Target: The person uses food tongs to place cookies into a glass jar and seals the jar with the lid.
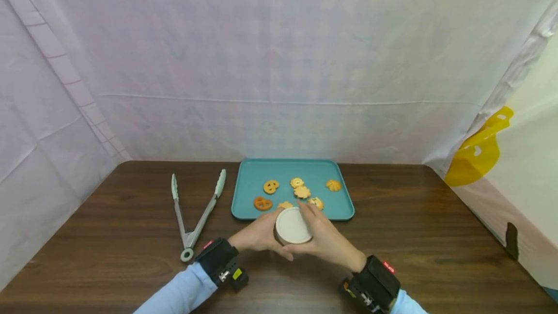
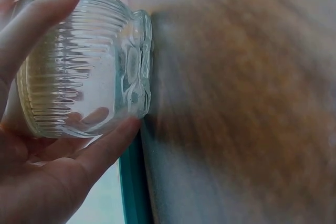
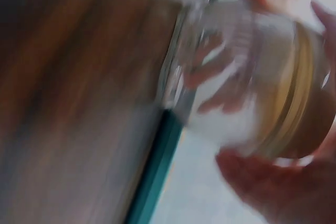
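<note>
Both hands hold a ribbed glass jar topped with a pale round lid, just in front of the tray. My left hand curls round one side of it; in the left wrist view its thumb and fingers span the clear glass jar. From the other side my right hand grips the lid end, with its fingers curved along the lid's edge. The jar's base is close to the wooden table in both wrist views. Through its glass I see fingers behind it. Motion blurs the right wrist view.
A teal tray at the back of the table carries several cookies, among them a pretzel-shaped one and a flower-shaped one. Spread tongs with pale tips lie left of it. White printed cloth hangs behind and beside the table.
</note>
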